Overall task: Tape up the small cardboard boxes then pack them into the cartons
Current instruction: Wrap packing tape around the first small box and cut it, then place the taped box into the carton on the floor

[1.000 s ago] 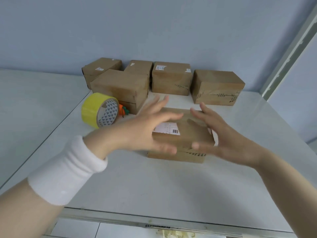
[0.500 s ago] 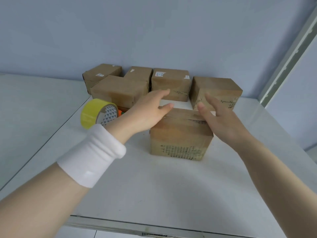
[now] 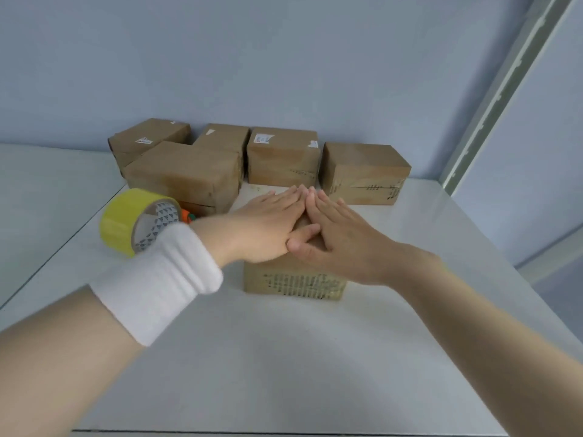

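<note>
head view, single frame.

small cardboard box (image 3: 293, 282) sits on the white table (image 3: 284, 357), near frame centre. its printed front face is turned toward the camera. its top is almost wholly covered by the hands.

left hand (image 3: 265, 225): lies flat, palm down, on the left half of the box top. fingers are straight and together, nothing curled round the box, so no grasp, only pressing contact. a white wristband (image 3: 157, 282) is on that wrist.

right hand (image 3: 344, 247): also flat, palm down, on the right half of the top, fingers straight, nothing grasped. the fingertips of both hands touch at the far edge of the box, and the thumbs meet between the hands over the middle of the top.

yellow tape roll (image 3: 138, 220): at 9 o'clock from the box, standing on its edge on the table, apart from the box and partly behind the wristband. a small orange and green object (image 3: 188, 216) lies just beside the roll; cannot tell what it is.

other boxes, 10 to 1 o'clock from the pressed box, near the blue wall (image 3: 284, 58):
- wide brown box (image 3: 183, 171) at 10 o'clock, nearest the tape
- back-left box (image 3: 148, 140) behind it
- narrow box (image 3: 220, 137) at 11 o'clock
- labelled box (image 3: 282, 159) at 12 o'clock
- right-hand box (image 3: 362, 171) at 1 o'clock, just beyond the right fingertips

a metal upright (image 3: 504, 89) runs along the right side.
</note>
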The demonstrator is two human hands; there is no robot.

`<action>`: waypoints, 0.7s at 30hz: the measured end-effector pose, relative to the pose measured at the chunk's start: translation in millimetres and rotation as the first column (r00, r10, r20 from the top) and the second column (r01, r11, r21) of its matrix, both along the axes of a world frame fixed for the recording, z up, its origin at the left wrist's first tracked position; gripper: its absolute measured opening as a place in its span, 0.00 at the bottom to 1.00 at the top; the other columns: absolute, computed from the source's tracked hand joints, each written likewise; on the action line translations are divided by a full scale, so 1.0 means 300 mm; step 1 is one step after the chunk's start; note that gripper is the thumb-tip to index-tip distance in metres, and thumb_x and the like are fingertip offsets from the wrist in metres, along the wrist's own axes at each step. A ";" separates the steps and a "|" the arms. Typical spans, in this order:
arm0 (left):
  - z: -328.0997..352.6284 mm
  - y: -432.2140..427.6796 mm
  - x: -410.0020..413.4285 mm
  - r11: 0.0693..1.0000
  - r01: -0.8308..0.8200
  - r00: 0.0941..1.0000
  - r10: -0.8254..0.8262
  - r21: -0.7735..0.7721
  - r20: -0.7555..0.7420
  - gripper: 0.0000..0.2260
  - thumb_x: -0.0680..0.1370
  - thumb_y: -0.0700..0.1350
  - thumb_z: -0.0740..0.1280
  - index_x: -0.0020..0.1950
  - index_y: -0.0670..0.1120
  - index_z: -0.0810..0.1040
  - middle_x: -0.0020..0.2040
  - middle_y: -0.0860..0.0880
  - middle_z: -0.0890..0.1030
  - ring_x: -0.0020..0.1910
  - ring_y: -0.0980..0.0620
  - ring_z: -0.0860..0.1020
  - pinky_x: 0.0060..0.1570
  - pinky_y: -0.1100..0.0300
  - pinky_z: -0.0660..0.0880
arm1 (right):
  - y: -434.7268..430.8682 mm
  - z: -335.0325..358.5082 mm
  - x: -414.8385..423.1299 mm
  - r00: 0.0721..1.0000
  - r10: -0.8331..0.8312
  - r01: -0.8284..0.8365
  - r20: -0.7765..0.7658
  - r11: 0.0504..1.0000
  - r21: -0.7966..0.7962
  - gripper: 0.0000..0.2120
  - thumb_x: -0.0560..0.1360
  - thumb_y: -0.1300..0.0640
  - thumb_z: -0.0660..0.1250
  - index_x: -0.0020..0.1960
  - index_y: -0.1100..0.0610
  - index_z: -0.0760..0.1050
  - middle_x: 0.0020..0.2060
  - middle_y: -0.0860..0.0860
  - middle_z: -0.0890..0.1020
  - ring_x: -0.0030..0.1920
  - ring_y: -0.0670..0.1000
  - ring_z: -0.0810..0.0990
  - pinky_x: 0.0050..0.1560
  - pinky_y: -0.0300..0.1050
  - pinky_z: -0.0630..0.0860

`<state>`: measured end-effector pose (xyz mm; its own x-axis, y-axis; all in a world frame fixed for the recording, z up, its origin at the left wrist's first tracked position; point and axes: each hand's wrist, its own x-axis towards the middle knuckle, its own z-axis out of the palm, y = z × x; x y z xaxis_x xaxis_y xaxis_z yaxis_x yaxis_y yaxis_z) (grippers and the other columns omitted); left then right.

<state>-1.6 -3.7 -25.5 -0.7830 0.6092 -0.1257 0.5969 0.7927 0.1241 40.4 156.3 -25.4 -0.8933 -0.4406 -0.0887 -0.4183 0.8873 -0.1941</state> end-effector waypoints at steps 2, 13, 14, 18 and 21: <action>-0.033 -0.003 0.016 0.999 0.016 0.998 -0.013 0.034 -0.069 0.34 0.75 0.64 0.38 0.76 0.49 0.38 0.78 0.51 0.41 0.75 0.59 0.41 0.72 0.63 0.38 | 0.000 -0.012 0.008 1.000 0.021 -0.021 -0.020 1.000 0.012 0.45 0.73 0.31 0.48 0.75 0.59 0.32 0.76 0.51 0.37 0.75 0.47 0.34 0.74 0.47 0.35; -0.041 -0.074 0.096 0.560 -0.197 0.975 0.029 0.805 0.219 0.27 0.72 0.68 0.55 0.70 0.66 0.55 0.76 0.60 0.52 0.75 0.63 0.46 0.75 0.54 0.45 | 0.038 -0.029 0.042 0.968 -0.076 -0.016 -0.239 0.931 -0.365 0.44 0.69 0.40 0.69 0.76 0.49 0.50 0.69 0.49 0.66 0.69 0.49 0.62 0.71 0.49 0.56; -0.041 -0.093 0.108 0.471 -0.219 0.972 0.029 0.855 0.233 0.29 0.73 0.68 0.58 0.72 0.63 0.56 0.76 0.60 0.55 0.75 0.63 0.50 0.75 0.53 0.49 | 0.051 -0.013 0.062 0.972 -0.169 0.064 -0.163 0.858 -0.509 0.40 0.69 0.41 0.70 0.75 0.48 0.56 0.67 0.48 0.68 0.67 0.48 0.65 0.69 0.48 0.61; -0.028 -0.096 0.194 0.400 -0.246 0.939 -0.128 0.883 0.320 0.51 0.60 0.74 0.66 0.76 0.57 0.49 0.68 0.69 0.65 0.68 0.71 0.61 0.63 0.74 0.62 | 0.095 0.031 0.196 0.951 -0.254 0.274 0.177 0.423 -0.864 0.29 0.68 0.41 0.71 0.67 0.44 0.69 0.59 0.46 0.78 0.58 0.46 0.78 0.51 0.39 0.78; -0.041 -0.058 0.257 0.327 -0.251 0.908 -0.247 0.911 0.339 0.53 0.58 0.70 0.72 0.75 0.60 0.48 0.66 0.67 0.69 0.64 0.68 0.69 0.64 0.64 0.68 | 0.076 0.028 0.316 0.933 -0.264 0.315 0.243 0.277 -0.908 0.24 0.68 0.41 0.70 0.62 0.45 0.73 0.54 0.46 0.82 0.53 0.45 0.81 0.44 0.34 0.77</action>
